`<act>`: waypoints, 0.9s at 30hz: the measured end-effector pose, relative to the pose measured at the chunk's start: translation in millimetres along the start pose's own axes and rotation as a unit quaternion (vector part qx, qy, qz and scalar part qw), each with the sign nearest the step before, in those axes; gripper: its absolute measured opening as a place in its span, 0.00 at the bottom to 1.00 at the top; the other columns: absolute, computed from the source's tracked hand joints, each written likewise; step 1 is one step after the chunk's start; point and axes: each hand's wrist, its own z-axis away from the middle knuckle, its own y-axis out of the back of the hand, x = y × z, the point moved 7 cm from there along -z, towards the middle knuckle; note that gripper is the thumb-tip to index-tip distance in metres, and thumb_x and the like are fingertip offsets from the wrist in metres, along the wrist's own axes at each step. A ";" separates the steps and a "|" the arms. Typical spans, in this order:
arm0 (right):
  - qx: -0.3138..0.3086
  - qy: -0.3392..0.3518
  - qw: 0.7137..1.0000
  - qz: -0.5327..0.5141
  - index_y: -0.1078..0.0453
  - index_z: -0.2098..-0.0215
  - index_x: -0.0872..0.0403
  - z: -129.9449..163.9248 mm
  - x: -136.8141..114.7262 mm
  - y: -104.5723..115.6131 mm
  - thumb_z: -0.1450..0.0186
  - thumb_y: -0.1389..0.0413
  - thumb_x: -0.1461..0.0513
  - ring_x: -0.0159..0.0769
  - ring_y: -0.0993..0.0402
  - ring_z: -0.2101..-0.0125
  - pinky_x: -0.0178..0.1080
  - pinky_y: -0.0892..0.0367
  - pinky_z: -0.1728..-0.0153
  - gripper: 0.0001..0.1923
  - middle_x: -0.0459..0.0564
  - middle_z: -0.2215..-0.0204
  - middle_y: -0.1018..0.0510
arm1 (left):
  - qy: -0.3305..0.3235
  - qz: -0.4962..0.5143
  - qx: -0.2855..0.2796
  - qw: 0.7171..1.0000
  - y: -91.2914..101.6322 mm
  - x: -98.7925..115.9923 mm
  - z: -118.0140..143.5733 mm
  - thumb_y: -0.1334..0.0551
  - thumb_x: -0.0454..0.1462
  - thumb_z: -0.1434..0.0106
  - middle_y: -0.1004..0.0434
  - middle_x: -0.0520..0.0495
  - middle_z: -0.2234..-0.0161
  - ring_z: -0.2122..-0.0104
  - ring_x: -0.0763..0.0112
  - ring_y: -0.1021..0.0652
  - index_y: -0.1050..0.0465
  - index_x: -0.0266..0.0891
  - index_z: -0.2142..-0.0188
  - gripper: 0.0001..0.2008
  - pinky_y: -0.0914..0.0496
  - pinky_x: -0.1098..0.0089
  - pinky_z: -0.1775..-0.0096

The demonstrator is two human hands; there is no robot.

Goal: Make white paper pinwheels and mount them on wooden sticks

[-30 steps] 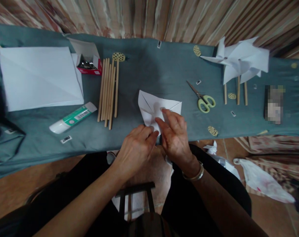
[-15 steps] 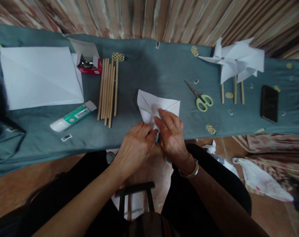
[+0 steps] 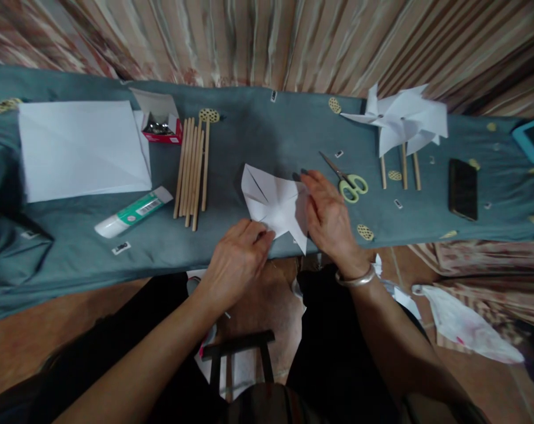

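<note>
Cloth-covered surface (image 3: 269, 126), thin cut paper (image 3: 278, 197) near its front edge

Pleated curtain (image 3: 231, 44) hangs behind the blue-green surface. White and slit, the paper lies close to the near edge, between the left hand (image 3: 240, 253) and the right hand (image 3: 332, 218). Left thumb and forefinger appear closed together on its near-left part. On the other side, the right fingers touch the right edge; whether that grip is pinching or merely resting, I cannot tell.

It should weigh next to nothing and bend easily. Flat stretches probably have some spring, while the narrow points look floppy, and the cuts seem the likeliest place to tear. A light pinch on an outer corner, or a fingertip pressed on the uncut middle, would suit it better than tugging beside a slit.

No clear long axis shows, since the outline is roughly star-like. One corner points away and to the left, with an open slit running diagonally from it toward the middle. Another narrow tip points back toward the person, slightly rightward. The right hand partly hides the right-hand side.

Wooden sticks (image 3: 191, 171) lie to the left, pointing mostly front to back; scissors (image 3: 348, 182) lie just beyond the right hand, blades aimed away and leftward.
</note>
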 end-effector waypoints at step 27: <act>-0.032 -0.111 0.992 -0.056 0.22 0.60 0.52 32.4 8.0 21.1 0.34 0.46 0.57 0.37 0.21 0.70 0.38 0.30 0.66 0.12 0.48 0.67 0.17 | -0.057 -0.026 0.042 0.997 14.3 2.4 1.6 0.41 0.37 0.34 0.24 0.40 0.55 0.58 0.59 0.27 0.27 0.34 0.55 0.11 0.32 0.60 0.60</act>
